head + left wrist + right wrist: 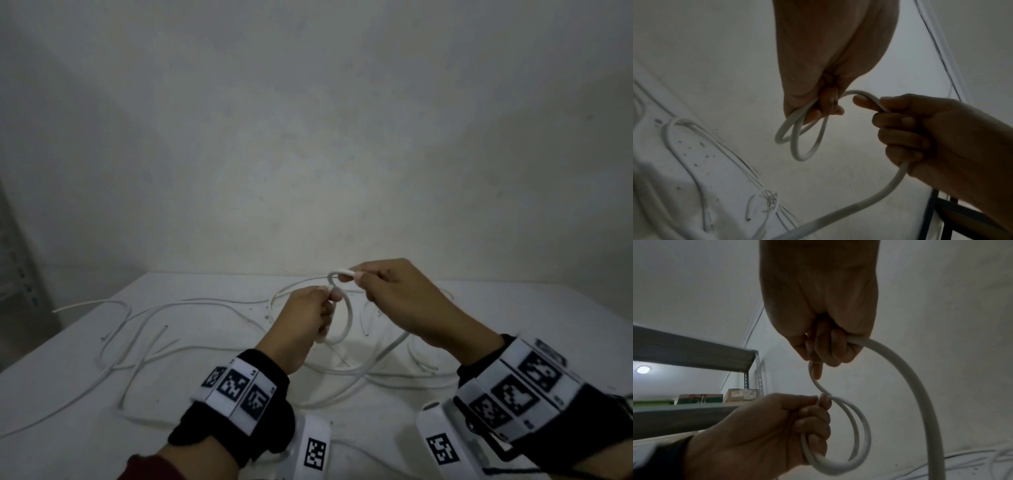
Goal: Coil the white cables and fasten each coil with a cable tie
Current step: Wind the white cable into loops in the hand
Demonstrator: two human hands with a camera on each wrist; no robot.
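Coiling, early stage: thick white round cable [342, 318], two small loops clamped in left hand [305, 317] fingers; right hand [387, 291] fingers pinch feed; thin white cables [144, 342] loose on bench [68, 394] at 9 o'clock; no tie visible.

White cable [346, 318]: we record a smooth, matt plastic-looking sheath, round in section, held in loops by our left hand [308, 317] and our right hand [397, 291]. Loose cables [144, 346] on the table [513, 308]: thinner, same smooth white sheathing, dark at the cut ends. Table: we note a white, matt top with small dark specks. Wall [308, 137]: white, matt, faintly uneven, as of plaster or paint. Wristbands [239, 394]: black cloth, soft and dull, carrying white panels printed with black square markers. Shelving [694, 352]: grey painted metal, matt, with perforated uprights. Boxes on the shelf [741, 395]: they look to us like cardboard.
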